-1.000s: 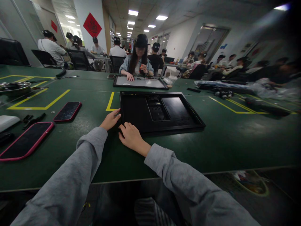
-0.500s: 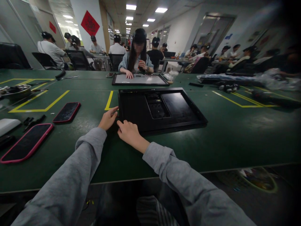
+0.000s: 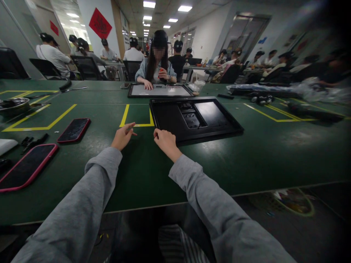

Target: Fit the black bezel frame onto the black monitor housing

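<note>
A black monitor housing (image 3: pixel 168 118), rectangular with a raised rim and recessed openings, lies flat on the green table. My right hand (image 3: pixel 166 141) is at its near left corner, fingers curled and closed against the edge; the fingertips are partly hidden. My left hand (image 3: pixel 123 136) hovers over the table to the left, apart from the housing. Its fingers are spread and hold nothing.
Two phones in pink cases, one the smaller phone (image 3: pixel 74 130), lie at left near a metal bowl (image 3: pixel 16 106). Opposite, a person (image 3: pixel 156 65) rests a hand on a flat panel (image 3: pixel 161 90). A plastic cup (image 3: pixel 199 86) and plastic-wrapped parts (image 3: pixel 255 90) are farther right.
The housing has shifted right and slightly away, with my right hand following at its corner. My left hand has come off beside its left edge, fingers now wider apart. The view has shifted slightly.
</note>
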Motion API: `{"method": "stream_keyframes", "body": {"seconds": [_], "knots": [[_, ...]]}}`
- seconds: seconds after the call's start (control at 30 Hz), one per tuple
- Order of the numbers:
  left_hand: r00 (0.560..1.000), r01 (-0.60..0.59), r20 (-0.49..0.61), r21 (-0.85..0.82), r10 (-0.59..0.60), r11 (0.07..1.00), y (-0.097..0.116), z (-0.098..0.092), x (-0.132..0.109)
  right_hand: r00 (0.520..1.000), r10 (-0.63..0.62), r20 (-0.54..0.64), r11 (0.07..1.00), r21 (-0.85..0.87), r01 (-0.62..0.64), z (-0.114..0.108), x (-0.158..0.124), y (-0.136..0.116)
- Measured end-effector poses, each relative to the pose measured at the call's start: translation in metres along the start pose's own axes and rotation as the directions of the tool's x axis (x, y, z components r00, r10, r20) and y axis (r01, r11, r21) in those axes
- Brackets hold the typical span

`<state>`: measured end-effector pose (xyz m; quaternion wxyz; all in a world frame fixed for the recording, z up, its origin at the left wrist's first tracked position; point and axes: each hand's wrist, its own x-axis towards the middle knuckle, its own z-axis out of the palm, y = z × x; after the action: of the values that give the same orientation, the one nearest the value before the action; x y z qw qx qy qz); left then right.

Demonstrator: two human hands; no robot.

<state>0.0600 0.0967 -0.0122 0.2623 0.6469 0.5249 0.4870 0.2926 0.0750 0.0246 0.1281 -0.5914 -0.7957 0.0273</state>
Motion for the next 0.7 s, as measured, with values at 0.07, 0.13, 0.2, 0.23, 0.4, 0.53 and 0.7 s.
{"method": "stream_keyframes", "body": {"seconds": [0.07,0.13,0.2,0.23,0.4,0.53,0.7], "knots": [[1.0,-0.004,0.008,0.017,0.004,1.0,0.0,0.0,0.0,0.999,0.01,-0.05,0.999,-0.031,-0.012,0.004,0.005,0.01],[1.0,-0.003,0.017,0.026,0.003,1.0,0.0,0.0,0.0,0.997,-0.007,-0.071,0.998,-0.057,0.003,0.007,0.007,0.017],[1.0,0.001,0.023,0.023,-0.001,1.0,0.0,-0.001,0.0,0.996,-0.039,-0.077,0.997,-0.063,0.034,0.009,0.008,0.02],[1.0,0.004,0.026,0.015,-0.005,1.0,0.0,0.0,0.0,0.996,-0.055,-0.076,0.997,-0.058,0.05,0.01,0.007,0.021],[0.999,0.02,0.04,-0.05,-0.018,0.999,-0.002,0.001,0.0,0.992,-0.095,-0.086,0.995,0.007,0.096,0.01,0.006,0.018],[0.997,0.062,0.052,-0.131,-0.055,0.989,-0.002,0.005,0.001,0.988,-0.143,-0.058,0.989,0.032,0.145,0.014,-0.003,-0.001],[0.973,0.221,0.118,-0.263,-0.196,0.939,0.002,0.012,0.002,0.954,-0.289,-0.079,0.954,0.063,0.294,0.021,-0.024,-0.035]]}}
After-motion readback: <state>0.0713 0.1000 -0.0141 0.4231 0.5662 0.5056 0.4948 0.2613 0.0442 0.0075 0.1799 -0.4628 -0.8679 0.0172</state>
